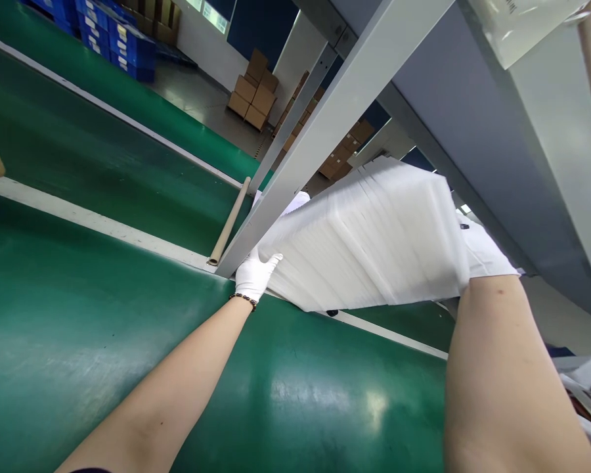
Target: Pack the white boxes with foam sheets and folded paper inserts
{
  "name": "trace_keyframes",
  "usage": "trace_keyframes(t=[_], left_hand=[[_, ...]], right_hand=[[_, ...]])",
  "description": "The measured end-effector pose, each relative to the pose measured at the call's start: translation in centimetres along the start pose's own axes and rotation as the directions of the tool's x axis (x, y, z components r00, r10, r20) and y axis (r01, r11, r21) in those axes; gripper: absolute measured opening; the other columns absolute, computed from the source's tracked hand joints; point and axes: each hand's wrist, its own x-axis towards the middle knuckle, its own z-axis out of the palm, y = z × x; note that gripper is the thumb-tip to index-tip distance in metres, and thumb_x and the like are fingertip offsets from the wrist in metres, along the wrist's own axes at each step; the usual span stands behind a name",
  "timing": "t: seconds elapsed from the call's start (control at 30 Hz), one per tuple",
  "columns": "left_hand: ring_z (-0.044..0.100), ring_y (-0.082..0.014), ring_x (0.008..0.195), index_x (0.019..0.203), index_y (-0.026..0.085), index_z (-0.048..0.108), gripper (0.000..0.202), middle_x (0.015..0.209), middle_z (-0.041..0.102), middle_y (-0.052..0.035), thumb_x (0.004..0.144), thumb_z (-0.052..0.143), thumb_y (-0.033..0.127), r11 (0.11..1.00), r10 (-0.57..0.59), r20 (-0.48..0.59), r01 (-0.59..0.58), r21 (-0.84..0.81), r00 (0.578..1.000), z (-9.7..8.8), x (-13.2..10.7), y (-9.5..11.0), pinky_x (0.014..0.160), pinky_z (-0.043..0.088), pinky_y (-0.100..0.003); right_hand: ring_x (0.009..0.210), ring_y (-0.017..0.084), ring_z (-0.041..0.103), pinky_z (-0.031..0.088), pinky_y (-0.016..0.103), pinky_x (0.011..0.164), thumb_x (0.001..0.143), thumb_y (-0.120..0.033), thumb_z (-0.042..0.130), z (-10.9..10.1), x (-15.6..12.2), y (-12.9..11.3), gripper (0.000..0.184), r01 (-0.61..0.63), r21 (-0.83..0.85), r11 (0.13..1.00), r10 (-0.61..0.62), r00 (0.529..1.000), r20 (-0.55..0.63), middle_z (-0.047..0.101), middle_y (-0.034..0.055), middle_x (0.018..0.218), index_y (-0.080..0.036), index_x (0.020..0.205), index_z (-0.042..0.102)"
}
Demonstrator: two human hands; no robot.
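Note:
A thick stack of white foam sheets is held tilted above the green work surface, its layered edges facing me and slightly blurred. My left hand, in a white glove with a beaded bracelet at the wrist, grips the stack's left end. Its thumb shows at the near side and the other fingers are hidden. At the right end is my right hand, also white-gloved, pressed to the stack. Most of its fingers are out of sight behind the sheets.
A grey metal post rises beside my left hand. Behind it lies a tan tube. White strips divide the green surface. A grey shelf overhangs at right, with a plastic bag. Cartons and blue boxes stand farther back.

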Motion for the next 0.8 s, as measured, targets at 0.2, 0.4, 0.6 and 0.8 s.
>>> trace_keyframes(t=[0.2, 0.4, 0.6, 0.8], left_hand=[[0.060, -0.0334, 0.115, 0.154, 0.026, 0.024, 0.073, 0.140, 0.052, -0.0168, 0.091, 0.044, 0.056, 0.949, 0.146, 0.045, -0.152, 0.277, 0.988, 0.0, -0.4, 0.2, 0.089, 0.051, -0.043], [0.060, -0.0343, 0.116, 0.154, 0.030, 0.024, 0.068, 0.143, 0.049, -0.0170, 0.093, 0.038, 0.057, 0.926, 0.181, 0.062, -0.192, 0.326, 0.981, -0.1, -0.4, -0.1, 0.088, 0.051, -0.044], [0.059, -0.0312, 0.114, 0.146, 0.023, 0.043, 0.062, 0.136, 0.056, -0.0144, 0.093, 0.038, 0.056, 0.906, 0.250, 0.063, -0.257, 0.336, 0.966, 0.0, -0.6, -0.5, 0.091, 0.050, -0.040], [0.051, -0.0389, 0.121, 0.106, 0.016, 0.070, 0.052, 0.143, 0.051, -0.0149, 0.091, 0.042, 0.057, 0.757, 0.510, 0.048, -0.474, 0.450, 0.859, 0.5, -1.6, -0.2, 0.097, 0.044, -0.052]], right_hand=[[0.076, 0.019, 0.049, 0.043, 0.037, 0.088, 0.075, -0.022, 0.055, 0.0, 0.3, 0.5, 0.006, 0.025, -0.003, 1.000, -0.025, 1.000, 0.004, 0.053, 0.0017, 0.070, -0.022, 0.071, 0.051], [0.075, 0.020, 0.048, 0.044, 0.036, 0.082, 0.079, -0.028, 0.054, 0.2, 0.6, 0.9, 0.012, 0.045, -0.037, 0.998, -0.046, 0.999, -0.010, 0.052, 0.0024, 0.066, -0.023, 0.069, 0.050], [0.073, 0.019, 0.047, 0.042, 0.036, 0.080, 0.082, -0.029, 0.053, 0.2, 0.3, 0.7, 0.013, 0.037, -0.089, 0.995, -0.038, 0.999, -0.008, 0.053, 0.0034, 0.071, -0.023, 0.070, 0.049], [0.067, 0.018, 0.046, 0.041, 0.036, 0.076, 0.080, -0.027, 0.053, 0.0, 0.2, 0.5, 0.013, 0.086, -0.112, 0.990, -0.088, 0.996, -0.017, 0.051, 0.0010, 0.065, -0.022, 0.069, 0.048]])
